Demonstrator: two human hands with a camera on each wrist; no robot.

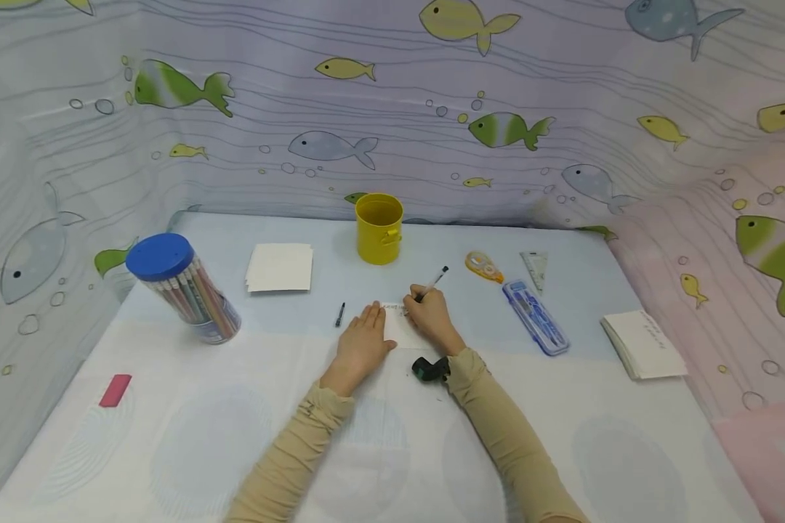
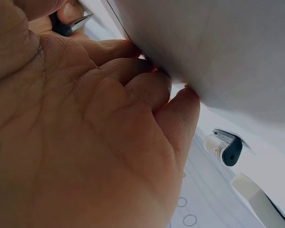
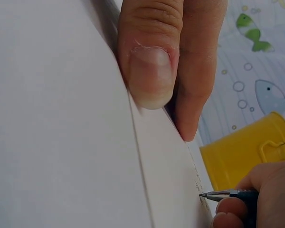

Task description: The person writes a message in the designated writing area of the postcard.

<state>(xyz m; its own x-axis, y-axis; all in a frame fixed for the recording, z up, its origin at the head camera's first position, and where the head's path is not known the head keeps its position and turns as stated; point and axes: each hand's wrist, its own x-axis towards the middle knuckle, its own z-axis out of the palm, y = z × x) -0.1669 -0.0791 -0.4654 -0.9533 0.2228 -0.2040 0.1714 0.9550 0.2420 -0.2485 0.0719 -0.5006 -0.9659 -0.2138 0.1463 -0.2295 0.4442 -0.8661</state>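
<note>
My right hand point(image 1: 432, 317) grips a pen point(image 1: 441, 274) with a dark grip and a clear barrel. In the right wrist view the pen tip point(image 3: 217, 194) meets a line of handwriting near the far edge of a white card point(image 3: 164, 173). My left hand point(image 1: 361, 347) lies flat with straight fingers on the left part of that card, holding nothing. A pen cap point(image 1: 340, 314) with a dark clip lies just left of the left fingertips, and shows also in the left wrist view.
Behind are a stack of blank cards point(image 1: 279, 267) and a yellow bucket point(image 1: 379, 240). To the left stand a pencil jar point(image 1: 196, 301) and a red block point(image 1: 115, 391). Rightward lie correction tape point(image 1: 484, 266), a triangle ruler point(image 1: 534, 270), a blue case point(image 1: 535, 317) and written cards point(image 1: 647, 345).
</note>
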